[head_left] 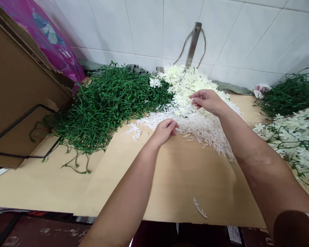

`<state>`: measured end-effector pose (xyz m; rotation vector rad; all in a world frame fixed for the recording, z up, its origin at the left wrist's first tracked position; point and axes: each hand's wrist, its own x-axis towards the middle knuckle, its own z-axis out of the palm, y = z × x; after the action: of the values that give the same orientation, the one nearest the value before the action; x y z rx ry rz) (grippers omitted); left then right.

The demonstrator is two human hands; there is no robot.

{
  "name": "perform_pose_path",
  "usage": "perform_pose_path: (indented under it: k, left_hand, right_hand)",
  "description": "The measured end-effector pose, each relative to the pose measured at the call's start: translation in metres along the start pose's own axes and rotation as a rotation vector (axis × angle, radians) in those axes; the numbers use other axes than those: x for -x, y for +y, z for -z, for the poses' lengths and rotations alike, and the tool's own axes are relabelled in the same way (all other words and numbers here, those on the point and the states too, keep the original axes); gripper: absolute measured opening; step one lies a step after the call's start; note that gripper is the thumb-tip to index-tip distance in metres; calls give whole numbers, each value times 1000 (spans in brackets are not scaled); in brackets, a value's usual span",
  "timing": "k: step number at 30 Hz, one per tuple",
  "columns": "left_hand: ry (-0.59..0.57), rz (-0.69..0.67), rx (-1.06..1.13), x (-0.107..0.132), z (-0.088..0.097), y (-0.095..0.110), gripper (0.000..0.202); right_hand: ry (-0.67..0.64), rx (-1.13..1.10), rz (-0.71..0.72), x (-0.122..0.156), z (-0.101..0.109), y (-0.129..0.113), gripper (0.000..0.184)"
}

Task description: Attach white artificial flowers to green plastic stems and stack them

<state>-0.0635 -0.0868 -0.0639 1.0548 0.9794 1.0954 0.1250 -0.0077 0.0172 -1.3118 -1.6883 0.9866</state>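
Left hand: the left hand (165, 129) is curled nearly closed, fingertips pinching a piece at the near edge of the white plastic sprigs (195, 128).
Right hand: the right hand (206, 100) is half closed beyond it, pinching something small and white; I cannot tell exactly what.
Beyond the right hand: cream flowers (185, 80).
Left of both hands: green stems (105, 103).
Underneath: the bench (182, 178).
Nearer than the hands: one loose sprig (200, 208).
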Motion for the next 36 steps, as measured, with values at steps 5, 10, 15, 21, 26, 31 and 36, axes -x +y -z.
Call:
perform_pose_path:
  k: [5,10,15,21,26,31,36]
  left_hand:
    - [5,1,-14,-1,0,0,17]
    - [2,2,-16,0,0,1,18]
    - [8,6,-18,0,0,1,19]
    - [6,6,-16,1,0,3,19]
    - [5,9,-2,1,0,6,20]
    - [7,-8,40,2,0,5,17]
    - [45,-102,124,3,-3,5,18]
  right_hand:
    - [-75,-89,-43,4,2,5,19]
    - [-18,46,-5,3,3,-1,12]
    - [71,215,47,-12,-3,-1,13]
    - [-17,416,-86,-42,-36,-3,39]
    - [45,750,-9,-51,-62,-6,20]
    - [80,465,52,-21,-49,-16,10]
    - [-159,-185,-34,36,-35,-7,31]
